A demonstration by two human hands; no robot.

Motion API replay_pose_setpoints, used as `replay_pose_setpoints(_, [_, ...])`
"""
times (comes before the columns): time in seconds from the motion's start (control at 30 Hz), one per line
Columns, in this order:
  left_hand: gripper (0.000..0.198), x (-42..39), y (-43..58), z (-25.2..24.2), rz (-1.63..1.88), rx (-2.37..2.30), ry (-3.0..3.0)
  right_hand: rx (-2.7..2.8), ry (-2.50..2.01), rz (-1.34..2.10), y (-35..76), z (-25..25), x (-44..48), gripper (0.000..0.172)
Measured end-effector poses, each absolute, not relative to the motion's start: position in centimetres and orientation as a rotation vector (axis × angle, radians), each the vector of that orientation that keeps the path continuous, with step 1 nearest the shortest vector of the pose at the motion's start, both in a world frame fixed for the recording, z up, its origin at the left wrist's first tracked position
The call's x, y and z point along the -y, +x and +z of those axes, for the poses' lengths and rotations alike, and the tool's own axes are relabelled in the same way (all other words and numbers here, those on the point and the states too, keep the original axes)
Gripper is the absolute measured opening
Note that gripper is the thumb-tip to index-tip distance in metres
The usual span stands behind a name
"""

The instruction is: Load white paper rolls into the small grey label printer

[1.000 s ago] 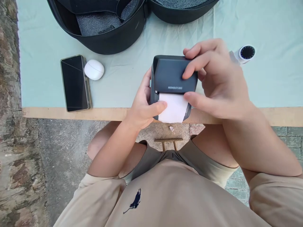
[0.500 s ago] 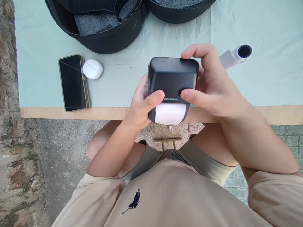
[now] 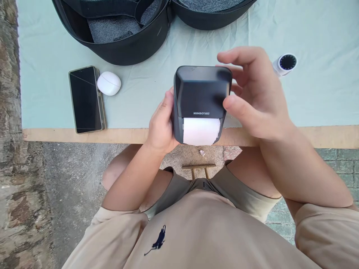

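Printer [image 3: 203, 102], held in your left hand [image 3: 161, 129] at three o'clock from the phone [image 3: 86, 100], now has its lid [image 3: 201, 93] lowered above the paper [image 3: 201, 131], so it looks closed, while your right hand [image 3: 260, 97] spreads loosely at its three o'clock, contact unclear.

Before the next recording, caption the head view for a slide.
Left hand holding a black NIIMBOT device, white paper at its near end, with the right hand open at its right side.
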State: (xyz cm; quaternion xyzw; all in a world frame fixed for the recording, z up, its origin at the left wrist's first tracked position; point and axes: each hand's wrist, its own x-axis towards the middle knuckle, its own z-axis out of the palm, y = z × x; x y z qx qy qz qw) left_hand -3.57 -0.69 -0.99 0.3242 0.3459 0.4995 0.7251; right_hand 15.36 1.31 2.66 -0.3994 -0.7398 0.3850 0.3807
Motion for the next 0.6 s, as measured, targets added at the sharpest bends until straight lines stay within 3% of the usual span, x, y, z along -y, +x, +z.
replay_pose_setpoints(0.37, [0.03, 0.9, -3.5, -0.9, 1.187, -0.755, 0.682, 2.051, -0.907, 0.965, 15.6, 3.2, -1.4, 0.063])
replay_pose_setpoints(0.6, [0.045, 0.6, -3.5, -0.4, 1.119, -0.637, 0.701, 1.827, -1.069, 0.44, 14.6, 4.7, -1.5, 0.037])
